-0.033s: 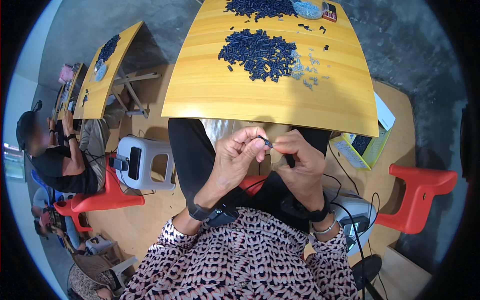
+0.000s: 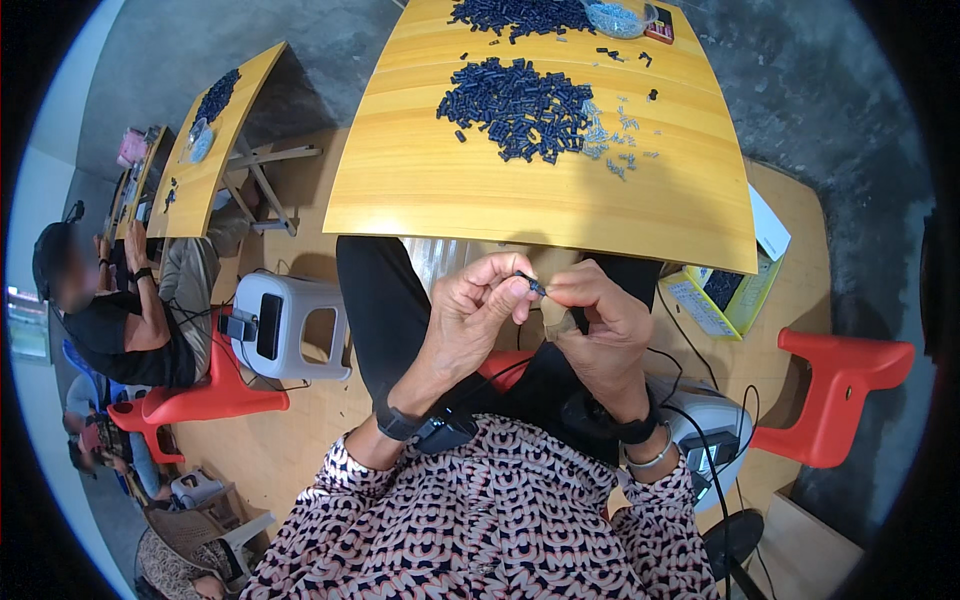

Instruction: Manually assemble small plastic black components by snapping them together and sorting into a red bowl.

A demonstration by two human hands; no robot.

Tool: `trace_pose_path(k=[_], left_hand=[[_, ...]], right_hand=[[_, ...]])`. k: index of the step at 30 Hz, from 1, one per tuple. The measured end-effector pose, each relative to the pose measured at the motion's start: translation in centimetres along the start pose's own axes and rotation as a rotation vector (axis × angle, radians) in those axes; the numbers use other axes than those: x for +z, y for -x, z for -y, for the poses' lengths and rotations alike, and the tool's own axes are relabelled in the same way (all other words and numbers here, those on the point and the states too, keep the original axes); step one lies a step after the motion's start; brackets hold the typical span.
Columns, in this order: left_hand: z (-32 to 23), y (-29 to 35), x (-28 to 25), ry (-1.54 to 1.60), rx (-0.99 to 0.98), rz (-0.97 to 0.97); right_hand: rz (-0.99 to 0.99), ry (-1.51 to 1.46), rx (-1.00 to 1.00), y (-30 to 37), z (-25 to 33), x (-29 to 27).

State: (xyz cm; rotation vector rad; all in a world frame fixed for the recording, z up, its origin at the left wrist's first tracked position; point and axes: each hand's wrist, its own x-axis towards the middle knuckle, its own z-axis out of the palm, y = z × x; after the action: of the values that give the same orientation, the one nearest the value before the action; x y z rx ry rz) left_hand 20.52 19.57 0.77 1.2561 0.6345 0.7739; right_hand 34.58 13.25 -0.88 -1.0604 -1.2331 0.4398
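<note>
Just off the near edge of the table, above my lap, my left hand [image 2: 474, 305] pinches a small black tubular plastic piece [image 2: 530, 283] between thumb and fingertips. My right hand [image 2: 603, 318] is closed in a pinch at the piece's right end; whether it also holds a tiny clear part there is hidden by the fingers. On the wooden table [image 2: 420, 205] beyond lies a heap of similar black pieces [image 2: 515, 105]. Small clear parts [image 2: 610, 135] are scattered along the heap's right side.
Farther back are a second black heap [image 2: 520, 15] and a clear bowl of pale blue parts [image 2: 615, 18]. A yellow crate [image 2: 735, 300] and a red stool [image 2: 835, 390] stand right. Left are a grey stool [image 2: 290, 325] and a seated co-worker [image 2: 130, 320]. Cables hang by my right arm.
</note>
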Motion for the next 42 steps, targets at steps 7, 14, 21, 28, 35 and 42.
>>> trace_pose_path(k=[7,14,21,28,35,42], left_hand=[[-0.4,-0.6,-0.7,0.09,-0.066,0.062],[0.0,-0.5,-0.6,0.27,-0.142,0.099],[-0.1,0.0,-0.3,0.125,-0.071,0.092],[-0.9,0.3,0.0,-0.108,-0.059,0.111],[0.1,-0.4,-0.5,0.159,-0.134,0.127],[-1.2,-1.2,-0.9,0.106,-0.135,0.177]], right_hand=[[-0.001,-0.038,-0.002,0.1,-0.1,-0.2],[-0.012,-0.01,-0.045,-0.2,0.4,-0.3],[0.051,0.065,-0.106,0.0,0.8,-0.8],[0.062,0.101,-0.116,0.2,0.5,-0.9],[0.104,-0.087,0.043,0.0,-0.2,-1.5],[0.102,-0.375,0.255,-0.5,0.4,-1.8]])
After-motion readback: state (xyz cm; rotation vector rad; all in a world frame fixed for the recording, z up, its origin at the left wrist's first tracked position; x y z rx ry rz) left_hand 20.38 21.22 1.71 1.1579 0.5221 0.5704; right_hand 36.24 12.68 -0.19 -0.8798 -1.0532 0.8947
